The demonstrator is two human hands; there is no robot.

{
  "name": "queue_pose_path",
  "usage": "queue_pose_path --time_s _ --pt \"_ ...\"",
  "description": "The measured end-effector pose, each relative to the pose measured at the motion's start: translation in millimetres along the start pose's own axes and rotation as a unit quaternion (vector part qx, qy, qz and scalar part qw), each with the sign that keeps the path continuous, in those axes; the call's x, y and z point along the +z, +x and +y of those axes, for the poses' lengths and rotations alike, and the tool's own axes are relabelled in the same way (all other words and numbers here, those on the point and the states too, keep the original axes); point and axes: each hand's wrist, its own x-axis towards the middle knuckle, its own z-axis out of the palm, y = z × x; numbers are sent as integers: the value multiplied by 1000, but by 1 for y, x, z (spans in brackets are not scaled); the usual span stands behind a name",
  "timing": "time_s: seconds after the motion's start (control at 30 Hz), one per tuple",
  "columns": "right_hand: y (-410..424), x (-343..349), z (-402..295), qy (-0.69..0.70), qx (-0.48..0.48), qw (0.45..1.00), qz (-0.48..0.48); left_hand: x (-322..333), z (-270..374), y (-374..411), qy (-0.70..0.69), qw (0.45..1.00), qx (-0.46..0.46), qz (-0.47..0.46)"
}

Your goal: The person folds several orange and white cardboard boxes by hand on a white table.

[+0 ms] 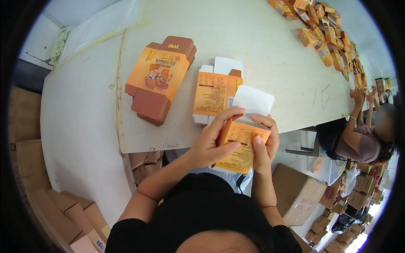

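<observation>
Both of my hands hold one small orange cardboard carton point(239, 155) close to my body, past the table's front edge. Its near end is hard to see, while a white-backed flap stands up at the far end. My left hand point(210, 142) grips the left side, thumb on the printed panel. On the right side, my right hand point(266, 145) has its thumb on the same panel and its index finger at the opening. Just beyond lies a flat, unfolded carton point(210, 93), printed side up. Farther left is a stack of flat HBAF cartons point(161, 79), brown flaps at both ends.
A large pile of formed orange cartons point(329, 38) covers the table's point(253, 38) far right. Beside it sits another person point(360, 139), hands at the pile's near end. Brown cardboard boxes point(63, 215) stand at lower left, and a large cardboard box point(297, 193) is on the floor at right.
</observation>
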Motion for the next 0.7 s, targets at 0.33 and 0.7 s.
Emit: queue_pose_path --time_s 0.33,0.7 --pt "1 -4 12 -23 -220 974 44 10 5 -2 12 998 -60 29" --pt "16 -20 -24 78 43 993 -80 0 19 1 21 998 -58 12"
